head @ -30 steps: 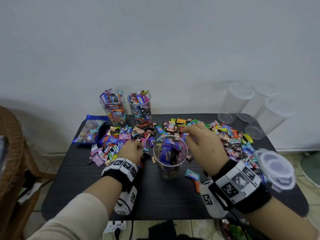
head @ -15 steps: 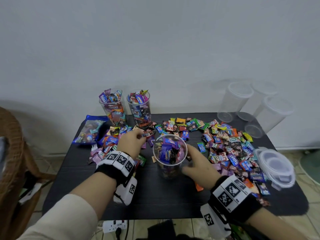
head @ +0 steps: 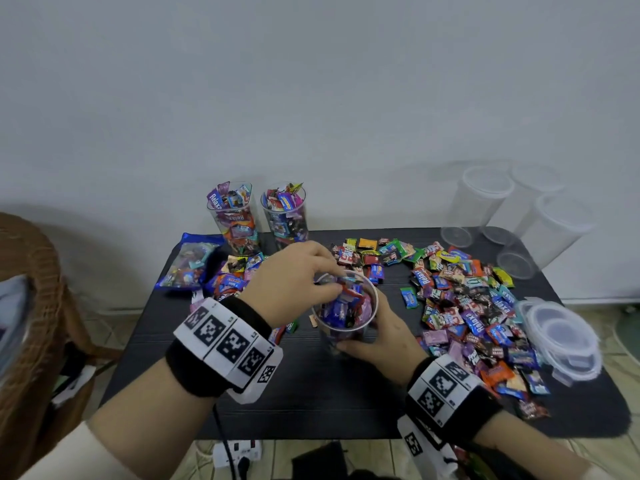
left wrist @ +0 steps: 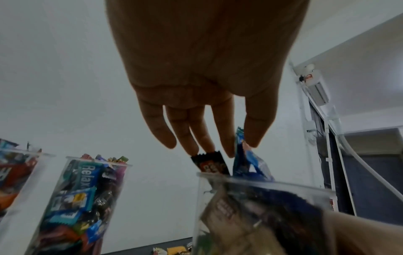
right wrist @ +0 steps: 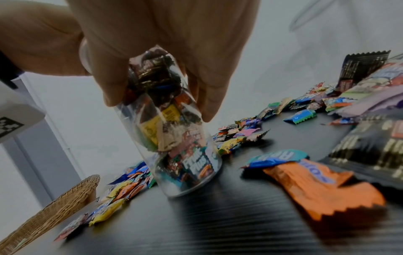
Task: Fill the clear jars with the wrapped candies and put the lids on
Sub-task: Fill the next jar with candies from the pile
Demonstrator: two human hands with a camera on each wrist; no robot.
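Right hand [head: 377,336] wraps the clear jar [head: 346,317] near the table's [head: 311,403] middle, its fingers hiding the jar's lower wall. Left hand [head: 294,278] hangs over the rim, fingers fairly straight; it looks as if candies [left wrist: 210,163] sit at the fingertips, though whether they're pinched is unclear. Loose candies [head: 467,306] crowd the right edge.

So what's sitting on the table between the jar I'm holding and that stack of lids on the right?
In the head view, loose wrapped candies cover the table between the jar and the lids.
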